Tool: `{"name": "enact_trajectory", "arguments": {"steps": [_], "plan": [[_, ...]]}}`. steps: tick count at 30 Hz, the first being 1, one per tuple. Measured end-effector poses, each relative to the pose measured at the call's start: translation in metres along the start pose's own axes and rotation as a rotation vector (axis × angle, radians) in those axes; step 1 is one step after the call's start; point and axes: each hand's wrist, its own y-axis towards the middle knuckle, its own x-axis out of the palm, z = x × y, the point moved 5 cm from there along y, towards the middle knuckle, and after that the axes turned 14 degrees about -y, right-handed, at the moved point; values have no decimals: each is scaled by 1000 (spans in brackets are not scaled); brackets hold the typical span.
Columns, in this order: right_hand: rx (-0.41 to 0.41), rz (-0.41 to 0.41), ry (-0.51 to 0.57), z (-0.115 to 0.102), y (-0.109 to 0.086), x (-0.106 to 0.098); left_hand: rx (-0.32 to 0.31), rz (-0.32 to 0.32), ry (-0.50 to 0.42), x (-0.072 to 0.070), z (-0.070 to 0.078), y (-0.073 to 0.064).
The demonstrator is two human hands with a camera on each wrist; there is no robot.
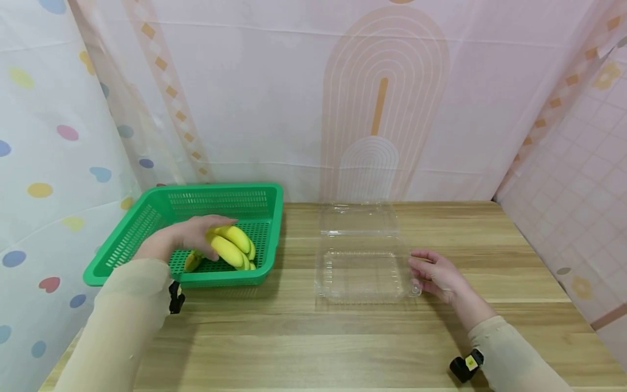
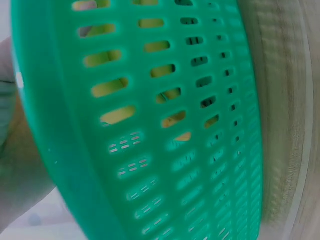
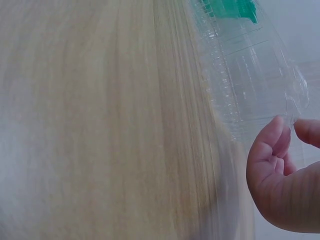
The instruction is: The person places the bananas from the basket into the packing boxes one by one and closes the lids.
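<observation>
My left hand [image 1: 196,234] reaches over the rim of a green plastic basket [image 1: 178,280], at a bunch of bananas [image 1: 227,252]. The thumb and an outstretched finger lie on either side of the upper part of the bunch; the other fingers are hidden. Through the basket's slots in the left wrist view, yellow parts of the bananas [image 2: 110,88] show. To the right, an opened clear plastic clamshell container [image 1: 362,277] lies on the table with its lid tipped back. My right hand [image 1: 438,275] pinches its right edge between thumb and fingers, seen also in the right wrist view [image 3: 285,185].
A wooden table [image 1: 303,348] carries everything. Patterned curtains [image 1: 274,98] hang behind it and at both sides. The basket stands at the left, close to the left curtain. A black wrist camera [image 1: 466,366] sits on the right sleeve.
</observation>
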Motion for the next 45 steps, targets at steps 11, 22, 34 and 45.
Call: {"name": "enact_trajectory", "arguments": {"steps": [11, 22, 34, 45], "plan": [[-1, -6, -1, -1, 0, 1, -5, 20, 18, 3, -6, 1], [0, -3, 5, 0, 0, 1, 25, 19, 27, 3, -10, 3], [3, 1, 3, -1, -2, 0, 80, 77, 75, 2, -7, 1], [-6, -2, 21, -1, -1, 1, 107, 123, 62, 0, -11, 1]]}}
